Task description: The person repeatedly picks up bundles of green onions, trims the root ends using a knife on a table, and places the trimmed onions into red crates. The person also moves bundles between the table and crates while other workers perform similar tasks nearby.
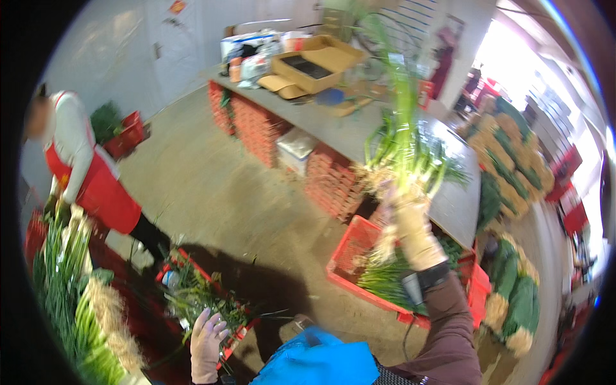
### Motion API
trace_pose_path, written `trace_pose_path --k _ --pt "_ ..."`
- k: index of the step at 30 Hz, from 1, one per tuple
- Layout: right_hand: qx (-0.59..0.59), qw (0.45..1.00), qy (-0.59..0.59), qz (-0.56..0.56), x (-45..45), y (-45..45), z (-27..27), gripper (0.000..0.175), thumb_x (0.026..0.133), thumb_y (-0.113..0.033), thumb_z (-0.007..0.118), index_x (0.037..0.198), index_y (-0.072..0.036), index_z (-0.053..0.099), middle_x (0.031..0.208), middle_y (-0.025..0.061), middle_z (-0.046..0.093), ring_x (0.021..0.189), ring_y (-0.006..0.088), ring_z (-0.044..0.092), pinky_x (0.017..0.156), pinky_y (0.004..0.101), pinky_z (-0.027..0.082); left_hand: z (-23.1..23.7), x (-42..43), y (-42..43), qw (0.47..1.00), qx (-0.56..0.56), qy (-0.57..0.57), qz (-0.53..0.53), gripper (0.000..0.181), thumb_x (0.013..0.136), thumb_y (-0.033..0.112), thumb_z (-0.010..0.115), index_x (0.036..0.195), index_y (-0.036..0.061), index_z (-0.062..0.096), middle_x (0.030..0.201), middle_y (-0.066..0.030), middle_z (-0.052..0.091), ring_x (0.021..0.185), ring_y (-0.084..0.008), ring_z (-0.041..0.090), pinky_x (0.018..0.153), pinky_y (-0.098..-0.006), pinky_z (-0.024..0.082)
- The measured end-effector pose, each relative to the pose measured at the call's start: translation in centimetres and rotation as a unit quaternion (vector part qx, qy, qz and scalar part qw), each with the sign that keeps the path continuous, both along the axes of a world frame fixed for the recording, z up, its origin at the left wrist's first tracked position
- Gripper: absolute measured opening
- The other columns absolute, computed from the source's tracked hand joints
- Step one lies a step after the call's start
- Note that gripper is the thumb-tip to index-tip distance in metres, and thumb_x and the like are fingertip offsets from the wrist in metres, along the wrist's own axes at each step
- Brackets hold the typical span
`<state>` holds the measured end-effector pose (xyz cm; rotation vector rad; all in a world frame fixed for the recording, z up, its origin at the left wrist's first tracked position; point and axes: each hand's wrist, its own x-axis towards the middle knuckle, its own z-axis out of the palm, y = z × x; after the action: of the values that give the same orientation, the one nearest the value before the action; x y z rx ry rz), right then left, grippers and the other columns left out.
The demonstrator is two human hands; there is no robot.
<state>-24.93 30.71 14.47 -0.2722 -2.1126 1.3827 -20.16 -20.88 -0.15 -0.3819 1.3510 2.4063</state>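
Note:
My right hand [413, 219], in a pale glove, grips a bunch of green onions [404, 127] by its root end. The bunch is blurred, its long leaves pointing up and away over the corner of a grey table [327, 130]. Below that arm stands a red plastic crate [358, 293] with more green onions [390, 284] lying in it. My left hand [206, 344], gloved too, is low in the view with fingers apart and nothing in them. Beside it is a red crate [236, 341] filled with loose green trimmings [207, 293].
At left, a person in a red apron [96, 187] bends over heaped green onions [96, 317]. Stacked red crates [332, 185] stand under the table; an open cardboard box [313, 67] is on it. Bundled green onions [510, 149] are piled at right.

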Motion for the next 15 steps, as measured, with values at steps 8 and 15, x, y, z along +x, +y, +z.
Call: trace_pose_path --k 8,15 --pt "0.329 0.927 -0.173 -0.049 -12.1 18.4 -8.0 0.026 0.098 -0.023 0.055 0.114 -0.003 0.062 0.098 0.0058 0.061 0.094 0.0156 0.055 0.076 0.0279 0.047 -1.5 5.8 -0.9 0.991 0.032 0.025 0.128 0.064 0.097 0.028 0.065 0.148 0.0024 0.036 0.134 -0.0146 0.055 0.117 -0.0228 0.057 0.102 -0.0366 0.047" --pt "0.280 0.857 -0.336 0.272 -19.9 3.9 -21.4 0.027 0.097 -0.011 0.052 0.119 0.000 0.062 0.115 0.0130 0.065 0.118 0.0232 0.056 0.092 0.0323 0.049 -4.0 14.0 -3.9 0.946 -0.033 -0.088 0.311 0.058 0.098 0.028 0.062 0.146 0.0048 0.040 0.127 -0.0092 0.060 0.115 -0.0196 0.058 0.096 -0.0338 0.049"
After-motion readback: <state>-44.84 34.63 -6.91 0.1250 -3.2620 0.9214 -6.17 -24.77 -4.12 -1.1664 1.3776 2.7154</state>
